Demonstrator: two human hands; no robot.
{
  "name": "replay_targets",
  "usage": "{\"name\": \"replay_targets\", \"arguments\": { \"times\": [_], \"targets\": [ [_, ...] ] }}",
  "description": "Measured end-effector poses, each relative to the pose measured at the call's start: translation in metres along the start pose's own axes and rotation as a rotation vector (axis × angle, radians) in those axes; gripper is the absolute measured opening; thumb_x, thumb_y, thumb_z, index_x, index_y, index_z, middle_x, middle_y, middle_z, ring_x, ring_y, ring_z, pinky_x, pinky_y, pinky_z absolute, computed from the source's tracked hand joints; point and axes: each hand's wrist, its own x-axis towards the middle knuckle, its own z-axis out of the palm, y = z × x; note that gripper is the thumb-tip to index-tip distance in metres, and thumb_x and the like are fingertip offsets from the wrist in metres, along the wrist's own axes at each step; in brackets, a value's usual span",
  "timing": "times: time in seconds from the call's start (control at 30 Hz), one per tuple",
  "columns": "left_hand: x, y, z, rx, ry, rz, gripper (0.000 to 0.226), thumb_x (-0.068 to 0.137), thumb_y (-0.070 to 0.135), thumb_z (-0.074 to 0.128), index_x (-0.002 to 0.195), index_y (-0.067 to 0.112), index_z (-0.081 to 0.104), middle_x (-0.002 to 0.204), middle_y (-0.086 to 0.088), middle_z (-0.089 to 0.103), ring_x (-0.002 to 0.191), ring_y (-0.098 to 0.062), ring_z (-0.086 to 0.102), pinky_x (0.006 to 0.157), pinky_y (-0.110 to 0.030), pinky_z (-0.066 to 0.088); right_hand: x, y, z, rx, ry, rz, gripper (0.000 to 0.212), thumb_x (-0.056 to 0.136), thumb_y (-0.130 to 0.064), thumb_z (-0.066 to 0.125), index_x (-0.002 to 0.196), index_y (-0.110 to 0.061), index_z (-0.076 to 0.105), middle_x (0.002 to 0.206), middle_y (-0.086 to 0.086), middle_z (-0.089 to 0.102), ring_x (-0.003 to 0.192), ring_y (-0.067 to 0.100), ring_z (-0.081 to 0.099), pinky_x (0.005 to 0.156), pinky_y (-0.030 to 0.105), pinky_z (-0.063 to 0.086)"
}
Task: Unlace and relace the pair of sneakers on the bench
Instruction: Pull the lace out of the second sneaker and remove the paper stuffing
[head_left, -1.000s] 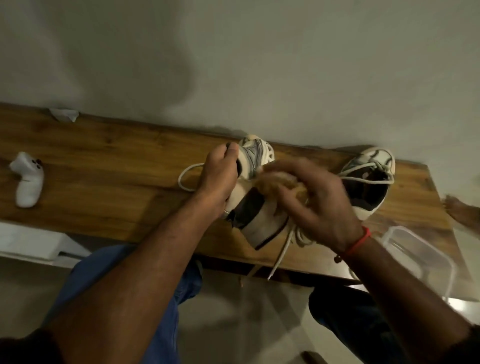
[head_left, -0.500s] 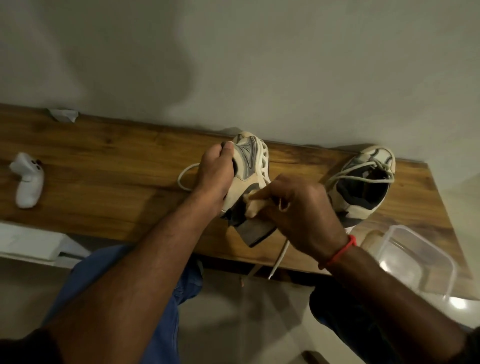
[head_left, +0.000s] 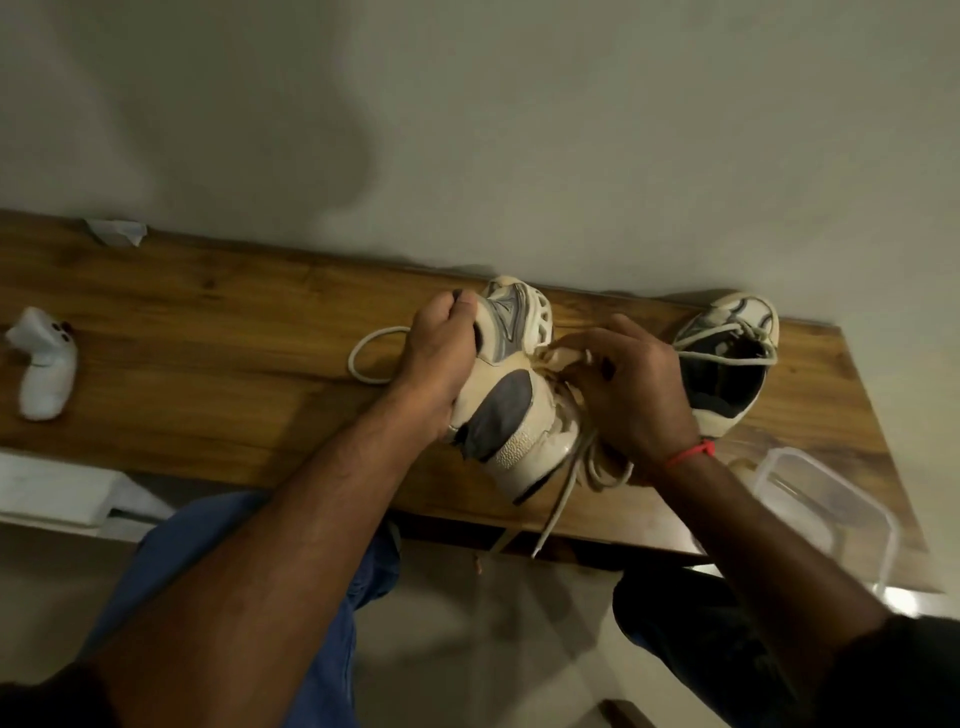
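A cream and grey sneaker (head_left: 511, 384) lies tipped on its side on the wooden bench (head_left: 218, 364), heel toward me. My left hand (head_left: 441, 358) grips its left side, thumb over the upper. My right hand (head_left: 628, 389) pinches the white lace (head_left: 563, 483) at the eyelets on the shoe's right side. Lace ends hang over the bench's front edge and a loop lies to the left of the shoe. The second sneaker (head_left: 727, 364) rests at the right with loose lacing across its opening.
A white game controller (head_left: 44, 364) lies at the bench's left end. A scrap of white paper (head_left: 117, 231) sits by the wall. A clear plastic container (head_left: 826, 514) stands at the bench's right front corner. My knees are below the bench edge.
My right hand has moved up and to the right along the shoe's lacing. The sneaker has tilted more onto its side under my left hand.
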Motion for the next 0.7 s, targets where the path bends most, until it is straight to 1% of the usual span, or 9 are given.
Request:
{"name": "replay_targets", "arguments": {
  "times": [0.07, 0.1, 0.2, 0.27, 0.37, 0.43, 0.5, 0.6, 0.7],
  "targets": [
    [0.001, 0.002, -0.001, -0.003, 0.011, 0.000, 0.024, 0.108, 0.038, 0.043, 0.101, 0.026, 0.062, 0.111, -0.003, 0.070, 0.102, -0.022, 0.067, 0.095, -0.047, 0.056, -0.003, -0.011, -0.005, 0.103, -0.058, -0.046, 0.017, 0.089, -0.021, 0.072, 0.106, -0.018, 0.074, 0.104, -0.004, 0.063, 0.083, 0.005, 0.057, 0.071, 0.017, 0.051],
    [0.001, 0.002, -0.002, -0.001, 0.013, -0.002, 0.024, 0.108, 0.039, 0.042, 0.100, 0.027, 0.061, 0.111, -0.003, 0.069, 0.102, -0.022, 0.067, 0.095, -0.047, 0.056, -0.004, -0.019, -0.008, 0.150, -0.094, -0.076, 0.018, 0.092, -0.026, 0.069, 0.108, -0.019, 0.073, 0.107, -0.005, 0.062, 0.086, 0.004, 0.058, 0.071, 0.015, 0.050],
    [0.001, 0.004, -0.005, 0.001, 0.029, -0.005, 0.026, 0.108, 0.040, 0.041, 0.105, 0.024, 0.061, 0.111, -0.005, 0.069, 0.102, -0.023, 0.067, 0.095, -0.050, 0.056, -0.009, -0.033, -0.011, 0.213, -0.182, -0.123, 0.029, 0.094, -0.040, 0.061, 0.107, -0.018, 0.075, 0.109, -0.004, 0.062, 0.092, 0.006, 0.059, 0.074, 0.020, 0.053],
    [0.002, 0.004, -0.007, -0.003, 0.044, 0.000, 0.026, 0.108, 0.039, 0.041, 0.107, 0.023, 0.061, 0.110, -0.005, 0.069, 0.102, -0.024, 0.067, 0.095, -0.050, 0.056, -0.009, -0.035, -0.014, 0.229, -0.268, -0.138, 0.033, 0.093, -0.042, 0.057, 0.106, -0.019, 0.075, 0.112, -0.005, 0.061, 0.098, 0.008, 0.059, 0.078, 0.025, 0.054],
    [0.002, 0.004, -0.006, 0.000, 0.054, -0.007, 0.027, 0.108, 0.040, 0.041, 0.108, 0.023, 0.061, 0.109, -0.004, 0.068, 0.101, -0.023, 0.067, 0.094, -0.050, 0.056, -0.009, -0.032, -0.018, 0.229, -0.347, -0.111, 0.035, 0.090, -0.048, 0.058, 0.109, -0.023, 0.075, 0.120, -0.007, 0.054, 0.107, 0.006, 0.055, 0.079, 0.022, 0.053],
    [0.001, 0.003, -0.004, 0.000, 0.049, -0.003, 0.027, 0.108, 0.041, 0.041, 0.105, 0.024, 0.061, 0.109, -0.005, 0.069, 0.101, -0.024, 0.067, 0.093, -0.050, 0.057, -0.008, -0.030, -0.016, 0.206, -0.336, -0.049, 0.025, 0.090, -0.043, 0.064, 0.105, -0.026, 0.075, 0.125, -0.007, 0.050, 0.106, 0.004, 0.054, 0.078, 0.016, 0.052],
    [0.000, 0.002, -0.002, -0.013, 0.053, 0.005, 0.028, 0.108, 0.041, 0.041, 0.102, 0.023, 0.062, 0.107, -0.006, 0.069, 0.100, -0.025, 0.067, 0.093, -0.052, 0.057, -0.008, -0.029, -0.011, 0.191, -0.303, -0.014, 0.015, 0.088, -0.031, 0.068, 0.101, -0.026, 0.074, 0.121, -0.007, 0.054, 0.098, 0.001, 0.056, 0.076, 0.013, 0.052],
    [0.002, 0.001, -0.002, -0.033, 0.082, -0.004, 0.026, 0.108, 0.040, 0.040, 0.100, 0.026, 0.060, 0.106, -0.004, 0.068, 0.098, -0.022, 0.067, 0.092, -0.049, 0.057, -0.009, -0.031, -0.006, 0.125, -0.193, -0.142, 0.017, 0.090, -0.022, 0.067, 0.106, -0.021, 0.073, 0.109, -0.007, 0.062, 0.090, -0.002, 0.056, 0.077, 0.007, 0.046],
    [0.007, 0.000, -0.006, -0.064, 0.123, -0.031, 0.025, 0.109, 0.039, 0.040, 0.098, 0.027, 0.059, 0.104, -0.003, 0.068, 0.095, -0.022, 0.068, 0.084, -0.042, 0.059, -0.018, -0.044, 0.001, 0.098, -0.191, -0.295, 0.025, 0.091, -0.021, 0.066, 0.115, -0.015, 0.070, 0.106, -0.002, 0.067, 0.092, 0.005, 0.060, 0.078, 0.013, 0.049]
  ]
}}
